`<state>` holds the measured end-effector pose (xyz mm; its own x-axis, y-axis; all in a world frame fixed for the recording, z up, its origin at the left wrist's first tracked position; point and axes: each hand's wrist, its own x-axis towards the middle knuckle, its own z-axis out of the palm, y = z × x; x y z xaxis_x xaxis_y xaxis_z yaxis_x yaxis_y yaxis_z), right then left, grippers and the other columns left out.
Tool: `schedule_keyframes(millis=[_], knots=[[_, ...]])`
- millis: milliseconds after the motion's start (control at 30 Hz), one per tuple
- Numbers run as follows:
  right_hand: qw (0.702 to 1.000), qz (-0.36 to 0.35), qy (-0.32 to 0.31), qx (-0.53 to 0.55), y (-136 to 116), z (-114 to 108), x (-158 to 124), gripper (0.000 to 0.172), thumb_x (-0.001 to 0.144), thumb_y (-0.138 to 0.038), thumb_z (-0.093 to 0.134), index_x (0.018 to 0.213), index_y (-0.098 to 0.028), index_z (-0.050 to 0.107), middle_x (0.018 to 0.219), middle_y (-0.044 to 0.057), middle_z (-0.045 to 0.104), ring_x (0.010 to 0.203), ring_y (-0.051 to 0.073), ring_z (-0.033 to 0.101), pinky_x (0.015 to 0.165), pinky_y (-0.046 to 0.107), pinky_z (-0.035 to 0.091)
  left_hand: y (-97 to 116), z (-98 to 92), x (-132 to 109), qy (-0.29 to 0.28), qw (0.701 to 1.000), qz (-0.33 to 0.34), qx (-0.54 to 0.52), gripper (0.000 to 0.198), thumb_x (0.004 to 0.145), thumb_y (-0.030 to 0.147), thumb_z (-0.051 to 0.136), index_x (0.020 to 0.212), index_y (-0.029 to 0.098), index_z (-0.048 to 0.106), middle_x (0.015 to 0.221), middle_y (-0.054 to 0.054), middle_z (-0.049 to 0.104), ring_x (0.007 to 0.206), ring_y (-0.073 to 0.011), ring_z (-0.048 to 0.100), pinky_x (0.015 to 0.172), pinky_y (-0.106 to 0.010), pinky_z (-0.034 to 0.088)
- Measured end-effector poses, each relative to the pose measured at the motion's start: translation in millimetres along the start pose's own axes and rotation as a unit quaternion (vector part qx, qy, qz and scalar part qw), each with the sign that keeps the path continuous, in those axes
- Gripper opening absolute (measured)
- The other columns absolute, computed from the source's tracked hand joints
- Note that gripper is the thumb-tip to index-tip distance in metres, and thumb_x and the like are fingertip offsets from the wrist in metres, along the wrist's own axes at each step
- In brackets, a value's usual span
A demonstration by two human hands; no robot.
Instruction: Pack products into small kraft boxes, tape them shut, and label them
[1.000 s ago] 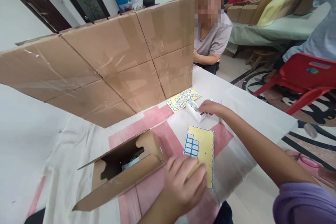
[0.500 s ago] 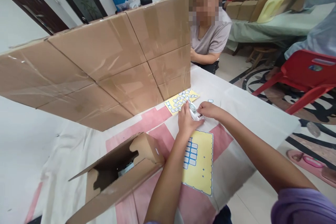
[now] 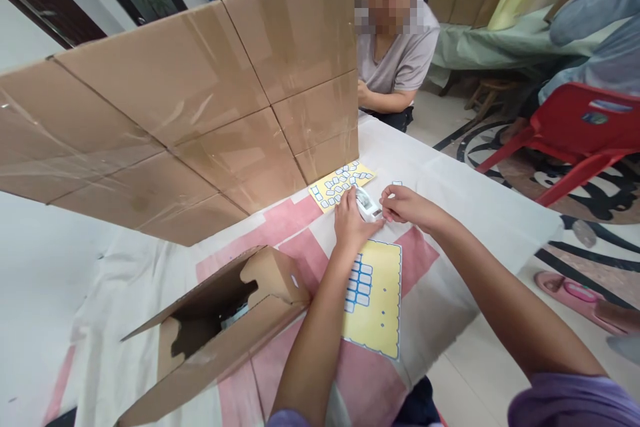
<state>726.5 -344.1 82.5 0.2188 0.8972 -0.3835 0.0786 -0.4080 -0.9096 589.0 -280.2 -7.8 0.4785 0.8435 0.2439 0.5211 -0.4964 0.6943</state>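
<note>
A small white tape dispenser [image 3: 369, 204] with a clear roll inside is gripped by my left hand [image 3: 351, 221], fingers along its far side and thumb at its near end. Close by its right end, my right hand [image 3: 401, 203] is closed in a pinch; whatever sits between those fingertips is too small to make out. Beneath my left forearm lies a yellow sheet [image 3: 384, 303] with blue-outlined white tiles, partly covered by the arm. Another yellow sheet [image 3: 320, 191] with scattered tile shapes lies beyond my left hand. One loose tile piece [image 3: 397, 183] rests just past my right hand.
A tall cardboard partition [image 3: 220, 127] stands across the table at left. An open cardboard box [image 3: 287, 280] lies left of my arm, something pale inside. A person in a grey shirt [image 3: 423, 47] is beyond the table. A red chair [image 3: 583, 127] stands at right.
My right hand has drawn slightly away from the dispenser's end, its fingers pinched. The dispenser stays in my left hand. The whole view has shifted a little.
</note>
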Motion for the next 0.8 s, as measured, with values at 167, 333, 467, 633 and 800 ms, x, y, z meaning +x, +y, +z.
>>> schedule_keyframes(millis=[167, 333, 467, 633, 800], knots=[[0.999, -0.026, -0.007, 0.028, 10, 4, 1, 0.015, 0.082, -0.016, 0.052, 0.087, -0.023, 0.04, 0.046, -0.004, 0.055, 0.039, 0.008, 0.032, 0.044, 0.022, 0.018, 3, -2.9, 1, -0.006, 1.0, -0.005, 0.001, 0.108, 0.064, 0.05, 0.084, 0.153, 0.018, 0.03, 0.157, -0.019, 0.04, 0.148, -0.0321, 0.036, 0.122, -0.046, 0.028], [0.997, -0.05, -0.006, 0.05, 16, 5, 0, 0.019, 0.079, -0.024, 0.056, 0.087, -0.023, 0.039, 0.047, -0.005, 0.054, 0.041, 0.009, 0.034, 0.046, 0.023, 0.019, 4, -10.8, 1, -0.024, 1.0, -0.005, -0.019, 0.112, 0.068, 0.054, 0.082, 0.157, 0.024, 0.021, 0.16, -0.017, 0.038, 0.15, -0.0328, 0.033, 0.124, -0.055, 0.021], [0.996, -0.065, 0.006, 0.066, 23, 1, 4, 0.022, 0.076, -0.029, 0.058, 0.087, -0.024, 0.039, 0.047, -0.006, 0.053, 0.044, 0.009, 0.037, 0.047, 0.023, 0.02, 4, -17.4, -3, -0.001, 0.999, 0.043, -0.028, 0.095, 0.079, 0.043, 0.075, 0.157, 0.029, 0.022, 0.159, -0.012, 0.041, 0.15, -0.0299, 0.035, 0.124, -0.058, 0.016], [0.995, -0.065, 0.01, 0.077, 27, 1, 11, 0.022, 0.074, -0.028, 0.057, 0.088, -0.024, 0.04, 0.047, -0.005, 0.054, 0.045, 0.01, 0.037, 0.046, 0.022, 0.021, 5, -20.2, -8, 0.11, 0.985, 0.133, -0.009, 0.06, 0.084, 0.031, 0.069, 0.141, 0.024, 0.05, 0.134, -0.011, 0.061, 0.129, -0.0254, 0.055, 0.112, -0.045, 0.039], [0.993, -0.074, -0.01, 0.087, 22, 10, 7, 0.019, 0.076, -0.028, 0.055, 0.088, -0.024, 0.041, 0.044, -0.008, 0.048, 0.044, 0.01, 0.036, 0.045, 0.022, 0.022, 7, -29.0, -14, 0.135, 0.971, 0.199, -0.006, 0.023, 0.085, 0.031, 0.072, 0.107, 0.029, 0.074, 0.104, -0.005, 0.069, 0.106, -0.0222, 0.061, 0.103, -0.042, 0.039]])
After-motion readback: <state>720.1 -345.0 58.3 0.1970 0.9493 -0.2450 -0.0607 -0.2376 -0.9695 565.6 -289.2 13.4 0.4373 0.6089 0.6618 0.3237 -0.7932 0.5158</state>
